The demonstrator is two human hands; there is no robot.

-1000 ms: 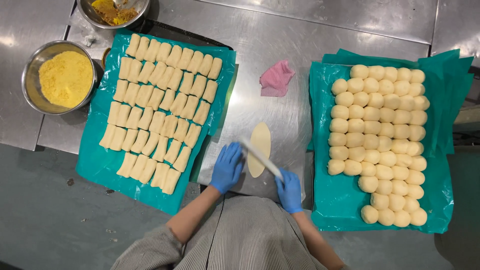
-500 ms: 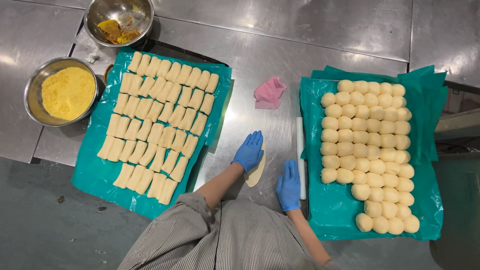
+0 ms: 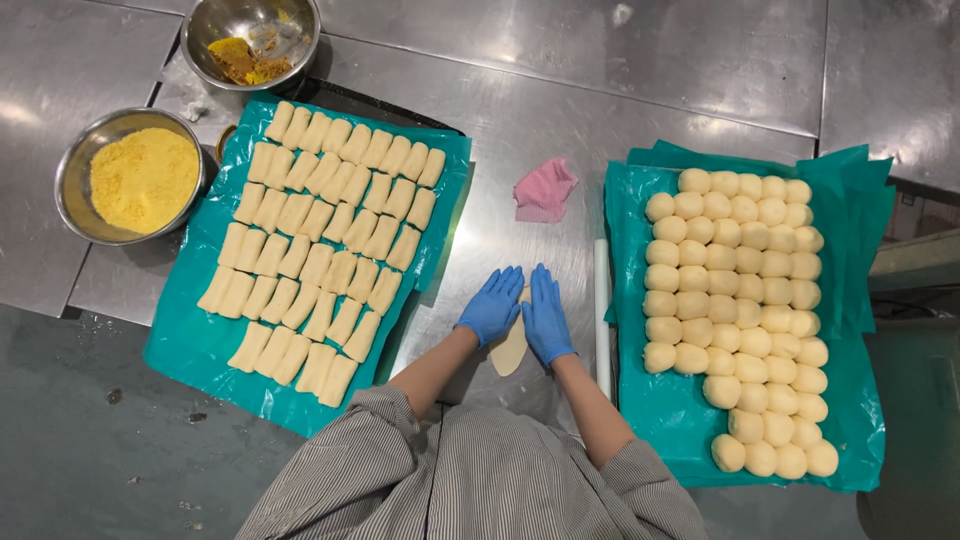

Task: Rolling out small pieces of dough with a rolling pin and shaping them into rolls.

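Most of the flattened dough piece is hidden under both gloved palms; only its near end and a sliver between the hands show. Upper steel bowl is cut off by the frame's top edge. Rolling pin is thin and pale against the sheet edge.

Surface: stainless steel table, grey floor below. Left teal sheet carries rolled dough logs; right teal sheet carries dough balls. Bowl of yellow crumbs at 10 o'clock, pink cloth at 12.

Dough long axis runs 6 to 12 o'clock, centre table. Left hand and right hand lie flat, fingers extended, pressing it, gripping nothing.
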